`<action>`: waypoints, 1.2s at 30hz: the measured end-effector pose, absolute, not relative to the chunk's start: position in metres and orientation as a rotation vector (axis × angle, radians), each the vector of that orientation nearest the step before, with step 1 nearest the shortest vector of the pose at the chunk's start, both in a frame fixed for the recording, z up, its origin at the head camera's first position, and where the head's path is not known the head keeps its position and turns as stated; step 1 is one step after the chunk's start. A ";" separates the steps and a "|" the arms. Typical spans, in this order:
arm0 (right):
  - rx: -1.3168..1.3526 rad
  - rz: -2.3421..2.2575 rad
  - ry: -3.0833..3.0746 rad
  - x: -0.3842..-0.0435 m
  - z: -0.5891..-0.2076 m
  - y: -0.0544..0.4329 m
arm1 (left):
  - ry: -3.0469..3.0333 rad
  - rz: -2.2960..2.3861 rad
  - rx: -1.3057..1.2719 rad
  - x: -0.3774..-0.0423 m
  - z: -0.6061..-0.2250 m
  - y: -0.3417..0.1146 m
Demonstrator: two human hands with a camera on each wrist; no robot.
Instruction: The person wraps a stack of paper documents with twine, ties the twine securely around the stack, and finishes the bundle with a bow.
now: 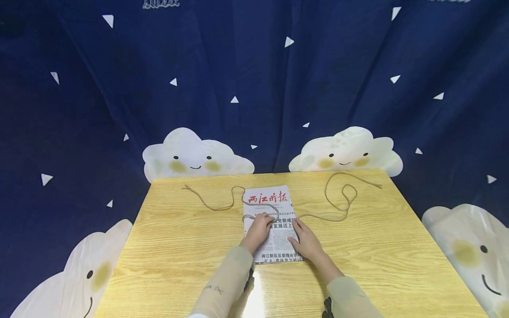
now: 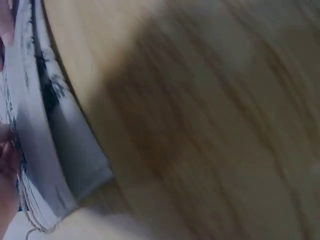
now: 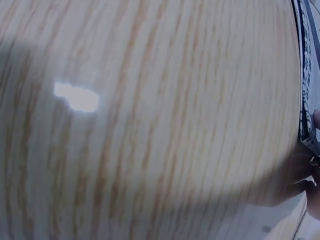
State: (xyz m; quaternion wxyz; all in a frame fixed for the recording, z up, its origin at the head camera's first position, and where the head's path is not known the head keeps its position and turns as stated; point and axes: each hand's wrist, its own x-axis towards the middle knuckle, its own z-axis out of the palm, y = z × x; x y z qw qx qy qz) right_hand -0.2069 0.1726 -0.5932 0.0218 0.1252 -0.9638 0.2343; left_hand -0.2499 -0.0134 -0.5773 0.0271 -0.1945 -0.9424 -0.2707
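A folded newspaper (image 1: 274,240) with red and black print lies on the wooden table. Thin brown twine (image 1: 260,204) loops across its upper part and also comes out past its right edge. My left hand (image 1: 257,230) rests on the paper, its curled fingers holding the twine near the loop; part of the twine is hidden under them. At the right edge, my right hand (image 1: 309,242) grips the newspaper, thumb on top. Folded paper layers (image 2: 80,150) show in the left wrist view, with left fingers (image 2: 6,155) at the border. The right wrist view catches only the newspaper's edge (image 3: 306,75).
One twine end (image 1: 208,206) trails left over the table (image 1: 179,247); the other (image 1: 346,207) curls in a loose loop at the right. Behind the table hangs a dark blue curtain (image 1: 262,110) with white clouds and triangles.
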 end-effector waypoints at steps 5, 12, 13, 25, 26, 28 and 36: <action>0.376 0.737 -2.999 -0.208 -0.595 0.174 | -2.795 -0.822 -0.617 -0.250 -0.577 -0.025; 0.381 0.730 -3.004 -0.210 -0.595 0.175 | -2.644 -0.968 -0.019 -0.260 -0.580 -0.054; 0.383 0.726 -3.002 -0.210 -0.595 0.175 | -2.647 -1.007 0.034 -0.262 -0.583 -0.058; 0.382 0.741 -2.992 -0.209 -0.594 0.172 | -2.700 -1.093 -0.232 -0.254 -0.591 -0.073; 0.382 0.747 -2.989 -0.209 -0.594 0.172 | -2.701 -1.056 -0.281 -0.252 -0.592 -0.075; 0.382 0.734 -2.986 -0.208 -0.594 0.172 | -2.715 -0.982 -0.370 -0.250 -0.593 -0.078; 0.405 0.700 -2.985 -0.210 -0.592 0.174 | -2.796 -0.818 -0.576 -0.243 -0.593 -0.090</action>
